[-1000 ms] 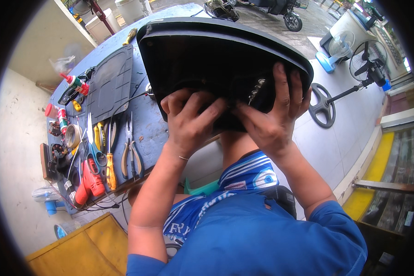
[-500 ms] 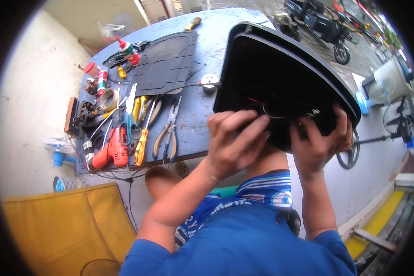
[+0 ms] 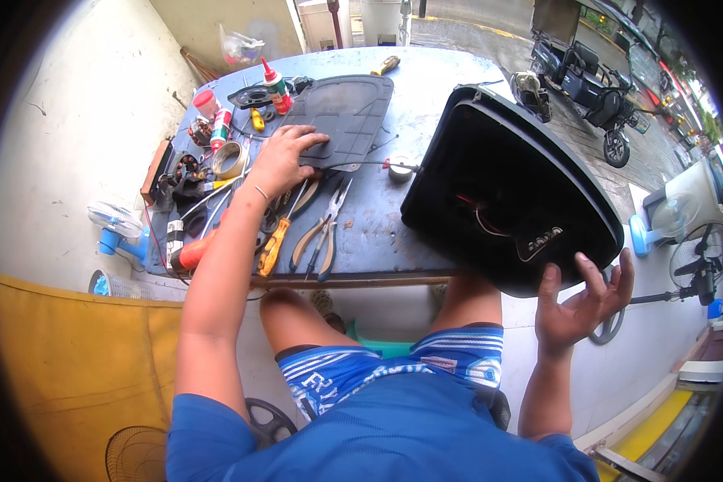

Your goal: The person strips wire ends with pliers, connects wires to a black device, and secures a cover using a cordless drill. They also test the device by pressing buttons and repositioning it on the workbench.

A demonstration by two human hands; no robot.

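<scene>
A hollow black plastic shell (image 3: pixel 458 145) rests tilted on the right of the blue table, its open side facing me. Inside it are thin red and white wires (image 3: pixel 490 225) and a row of silver contacts (image 3: pixel 544 243). My right hand (image 3: pixel 580 309) is at the shell's near right edge, fingers spread; whether they touch it is hard to tell. My left hand (image 3: pixel 285 159) reaches over the tools, fingers stretched across the near left edge of a flat black panel (image 3: pixel 365 104). Nothing shows in its grasp. A thin black cable (image 3: pixel 361 163) runs from near that hand to the shell.
Pliers (image 3: pixel 328 229), a yellow-handled screwdriver (image 3: pixel 274 247), a red tool (image 3: pixel 191 253), a tape roll (image 3: pixel 230 161) and glue bottles (image 3: pixel 276 87) crowd the table's left. A small spool (image 3: pixel 401 170) stands beside the shell. A yellow panel (image 3: pixel 80 361) is at lower left.
My left hand has left the shell's wires and moved left to the black panel and tools. My right hand has drawn out of the shell to its near edge, its fingers now spread.
</scene>
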